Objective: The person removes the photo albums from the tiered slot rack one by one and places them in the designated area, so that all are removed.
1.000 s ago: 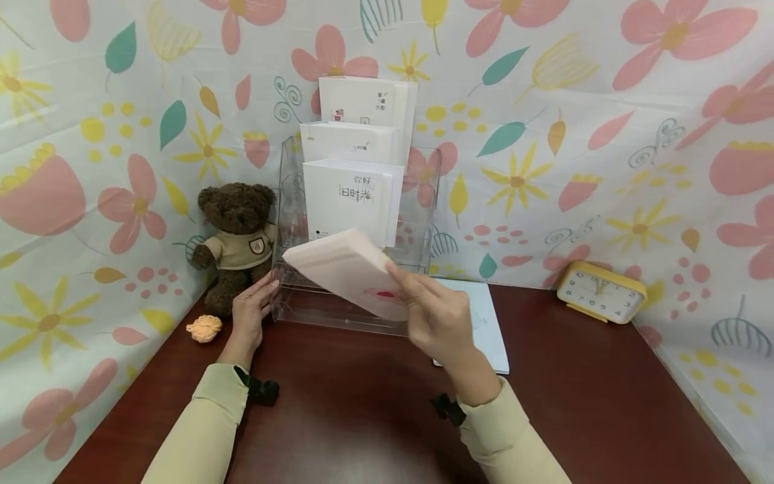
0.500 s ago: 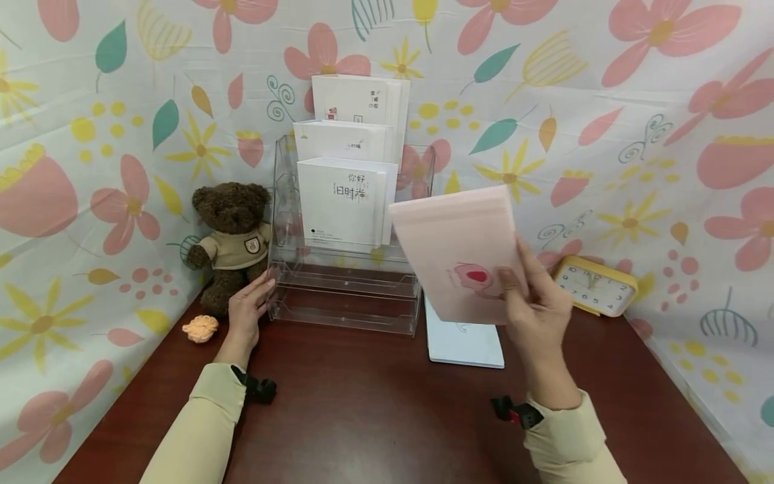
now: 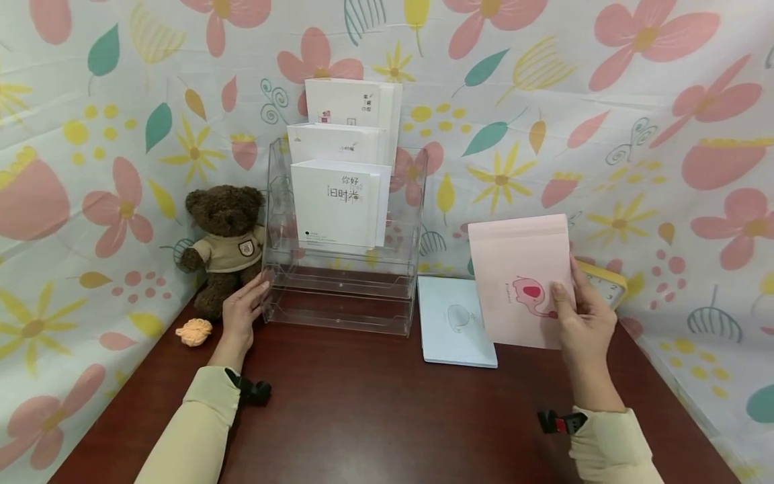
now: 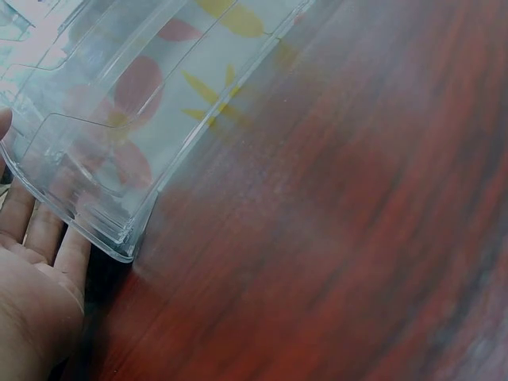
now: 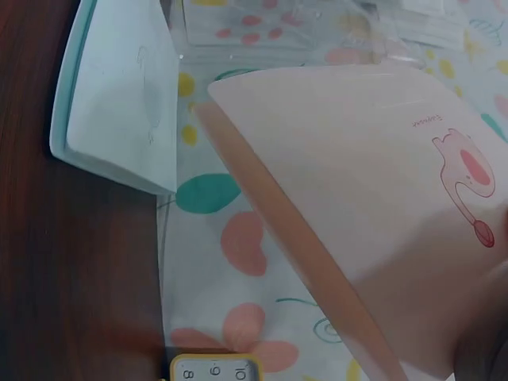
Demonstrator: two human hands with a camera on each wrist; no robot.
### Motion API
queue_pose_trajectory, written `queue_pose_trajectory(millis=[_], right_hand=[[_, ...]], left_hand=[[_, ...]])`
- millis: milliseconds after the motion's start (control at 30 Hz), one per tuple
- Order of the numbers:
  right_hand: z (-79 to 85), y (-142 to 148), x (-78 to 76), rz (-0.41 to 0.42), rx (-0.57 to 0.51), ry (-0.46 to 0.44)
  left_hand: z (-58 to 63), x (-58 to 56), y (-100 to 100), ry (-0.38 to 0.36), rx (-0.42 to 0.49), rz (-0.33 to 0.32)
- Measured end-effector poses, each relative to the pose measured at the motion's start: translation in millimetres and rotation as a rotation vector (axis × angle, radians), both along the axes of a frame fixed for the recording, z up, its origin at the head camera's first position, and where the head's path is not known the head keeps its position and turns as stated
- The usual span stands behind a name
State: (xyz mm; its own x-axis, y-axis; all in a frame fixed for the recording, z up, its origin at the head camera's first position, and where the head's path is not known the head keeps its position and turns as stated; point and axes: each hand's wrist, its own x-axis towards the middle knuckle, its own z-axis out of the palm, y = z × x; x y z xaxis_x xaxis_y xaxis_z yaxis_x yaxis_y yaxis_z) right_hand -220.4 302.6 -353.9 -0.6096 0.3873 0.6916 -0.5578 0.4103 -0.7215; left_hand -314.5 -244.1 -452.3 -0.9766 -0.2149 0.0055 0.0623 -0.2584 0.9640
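My right hand (image 3: 577,312) holds a pink notebook (image 3: 520,279) upright by its right edge, thumb on the cover near a small pink elephant drawing; the same pink notebook (image 5: 373,206) fills the right wrist view. It hangs above the table just right of a light blue notebook (image 3: 450,323) lying flat, seen as the light blue notebook (image 5: 119,95) at the left of that view. My left hand (image 3: 242,309) rests with straight fingers against the left side of a clear acrylic rack (image 3: 341,296), whose corner (image 4: 119,230) shows in the left wrist view. White booklets (image 3: 338,202) stand in the rack's upper tiers.
A brown teddy bear (image 3: 224,242) sits left of the rack, with a small orange knitted flower (image 3: 193,331) on the dark red table (image 3: 375,417) before it. A yellow clock (image 3: 605,279) stands behind the pink notebook. Flowered cloth (image 3: 605,101) walls the table on three sides.
My right hand has carried the pink notebook from in front of the rack out to the right and turned it upright. The left hand has stayed against the rack.
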Motion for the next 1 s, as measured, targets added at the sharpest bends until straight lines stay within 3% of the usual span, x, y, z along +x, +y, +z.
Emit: queue_pose_trajectory(millis=[300, 433, 633, 767, 900, 1000], right_hand=[[-9.5, 16.1, -7.2, -0.047, -0.070, -0.102], [-26.0, 31.2, -16.5, -0.061, -0.141, -0.191], [-65.9, 66.2, -26.5, -0.033, -0.459, -0.422], [-84.5, 83.2, -33.0, 0.024, -0.629, -0.472], [-96.6, 94.8, -38.1, 0.074, -0.594, -0.625], [-105.4, 103.4, -38.4, 0.057, -0.440, -0.820]], left_hand=[[0.6, 2.2, -1.9, 0.005, -0.011, 0.002], [1.3, 2.2, -0.8, 0.006, -0.010, 0.001], [-0.4, 2.2, 0.6, -0.016, -0.007, -0.002], [-1.2, 0.6, -0.4, 0.006, 0.009, 0.003], [-1.5, -0.6, -1.9, 0.023, 0.016, 0.006], [-2.0, -0.7, -2.2, 0.019, 0.010, 0.006]])
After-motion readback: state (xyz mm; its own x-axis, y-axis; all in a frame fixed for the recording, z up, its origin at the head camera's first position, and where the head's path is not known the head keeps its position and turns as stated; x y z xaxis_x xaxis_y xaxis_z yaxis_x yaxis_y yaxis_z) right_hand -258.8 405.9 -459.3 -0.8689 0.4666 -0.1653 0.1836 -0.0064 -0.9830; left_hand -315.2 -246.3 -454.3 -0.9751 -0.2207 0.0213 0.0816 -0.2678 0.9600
